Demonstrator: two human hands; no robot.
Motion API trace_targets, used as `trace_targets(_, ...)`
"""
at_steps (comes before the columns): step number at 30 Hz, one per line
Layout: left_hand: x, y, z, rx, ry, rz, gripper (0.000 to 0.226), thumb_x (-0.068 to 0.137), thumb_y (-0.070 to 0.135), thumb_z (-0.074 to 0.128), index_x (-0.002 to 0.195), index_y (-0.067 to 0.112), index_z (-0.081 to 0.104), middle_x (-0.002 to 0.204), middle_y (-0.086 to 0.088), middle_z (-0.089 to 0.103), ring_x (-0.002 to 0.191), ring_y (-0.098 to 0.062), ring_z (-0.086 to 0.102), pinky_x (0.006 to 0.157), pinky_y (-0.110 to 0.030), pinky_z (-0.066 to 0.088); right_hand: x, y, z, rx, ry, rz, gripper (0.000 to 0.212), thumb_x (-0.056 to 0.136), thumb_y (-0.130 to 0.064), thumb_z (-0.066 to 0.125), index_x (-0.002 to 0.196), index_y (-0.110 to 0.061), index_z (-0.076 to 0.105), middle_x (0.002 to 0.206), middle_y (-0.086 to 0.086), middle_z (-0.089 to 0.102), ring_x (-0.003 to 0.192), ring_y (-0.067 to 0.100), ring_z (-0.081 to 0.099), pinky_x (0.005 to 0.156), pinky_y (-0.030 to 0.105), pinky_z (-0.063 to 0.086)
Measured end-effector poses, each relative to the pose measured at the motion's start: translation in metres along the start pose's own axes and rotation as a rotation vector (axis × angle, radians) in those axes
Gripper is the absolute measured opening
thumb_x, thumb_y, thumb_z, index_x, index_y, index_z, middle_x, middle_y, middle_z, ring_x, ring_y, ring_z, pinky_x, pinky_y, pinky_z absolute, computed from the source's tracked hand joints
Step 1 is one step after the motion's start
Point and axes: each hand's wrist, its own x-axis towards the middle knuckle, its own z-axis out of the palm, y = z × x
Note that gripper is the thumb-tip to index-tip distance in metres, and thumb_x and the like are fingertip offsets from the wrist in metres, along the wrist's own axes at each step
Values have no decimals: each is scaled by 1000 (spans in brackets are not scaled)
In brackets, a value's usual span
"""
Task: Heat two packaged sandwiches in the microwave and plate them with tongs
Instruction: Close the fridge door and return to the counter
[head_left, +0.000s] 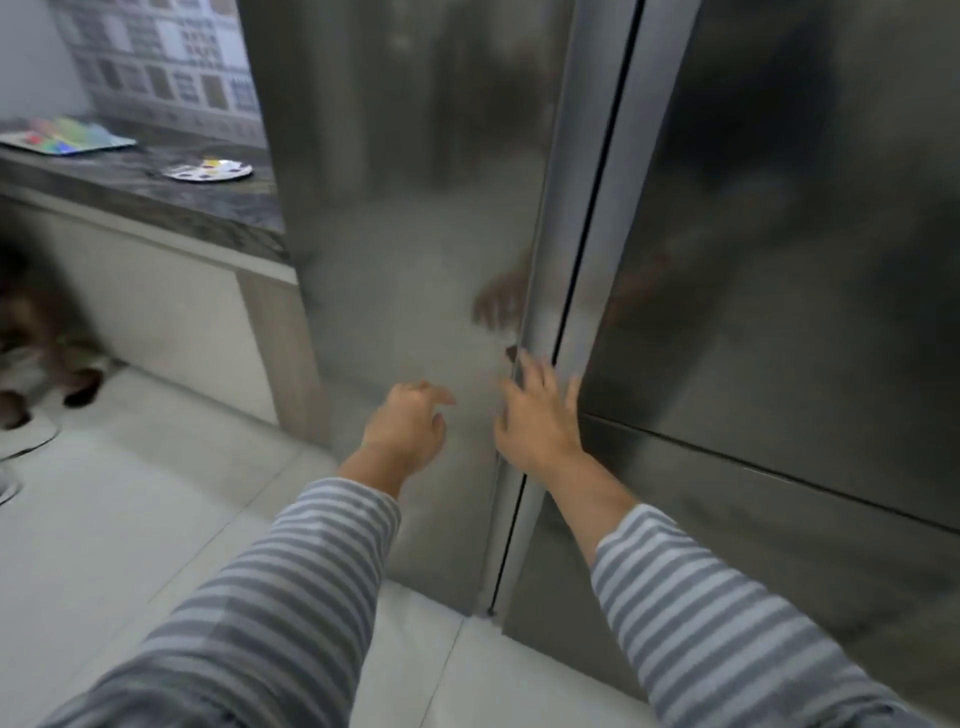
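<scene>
Here the right hand (537, 421) lies with its fingers (535, 371) spread flat on the edge of the steel fridge door (415, 208), by the seam. The left hand (408, 428) hovers near the door, fingers loosely curled, holding nothing. Motion blurs both. No sandwiches show. A plate (208, 170) sits on the desk (156, 197).

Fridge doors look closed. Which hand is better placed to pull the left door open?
Right, probably. The right hand has its fingers at the vertical handle strip along the left door. The left hand hovers loosely in front of the door panel, holding nothing.
</scene>
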Motion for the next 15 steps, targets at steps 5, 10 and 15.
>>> trace_targets(5,-70,-90,-25,34,-176,-377,34,89,19,55,123,20,62,129,-5,59,121,-23,53,104,-33,40,2,-68,62,114,-548,-108,52,97,-29,48,146,-20,34,148,10,42,133,30,44,108,40,38)
trace_targets(10,-109,-158,-69,15,-162,-573,36,92,18,50,127,21,58,130,-3,58,118,-22,53,102,-33,41,16,-155,96,103,-634,-211,57,94,-29,49,148,-22,31,154,5,35,138,25,37,113,38,32)
trace_targets(15,-110,-226,-124,-20,-112,-627,35,93,19,50,126,22,57,129,-1,58,115,-21,54,101,-36,42,50,-250,112,116,-650,-281,58,96,-32,44,150,-24,26,155,4,32,138,26,35,112,37,32)
